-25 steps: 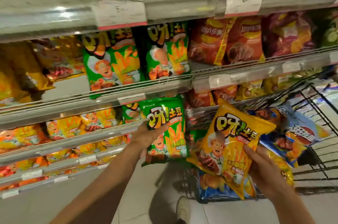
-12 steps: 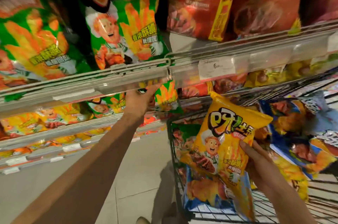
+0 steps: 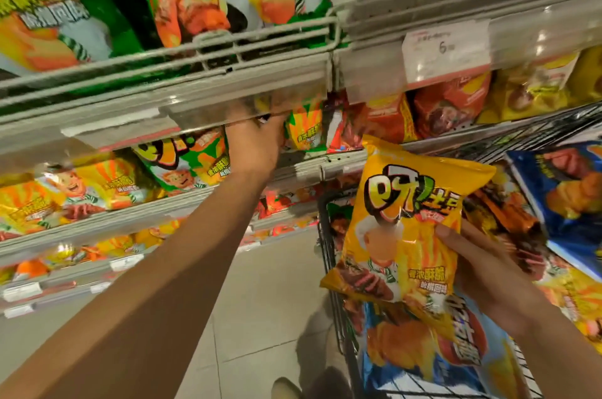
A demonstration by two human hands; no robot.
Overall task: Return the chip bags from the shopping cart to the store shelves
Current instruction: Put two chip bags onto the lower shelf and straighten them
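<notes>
Fingers of the right hand (image 3: 485, 271) curled round a yellow chip bag (image 3: 407, 232), held upright over the shopping cart (image 3: 332, 255) at lower right of the frame, its label reading "香浓酥脆". At centre the left hand (image 3: 254, 144) reached under the shelf rail (image 3: 195, 95) toward a green chip bag (image 3: 306, 128); its fingers were hidden, so their grasp could not be told. A price tag (image 3: 446, 53) at upper right showed "6".
</notes>
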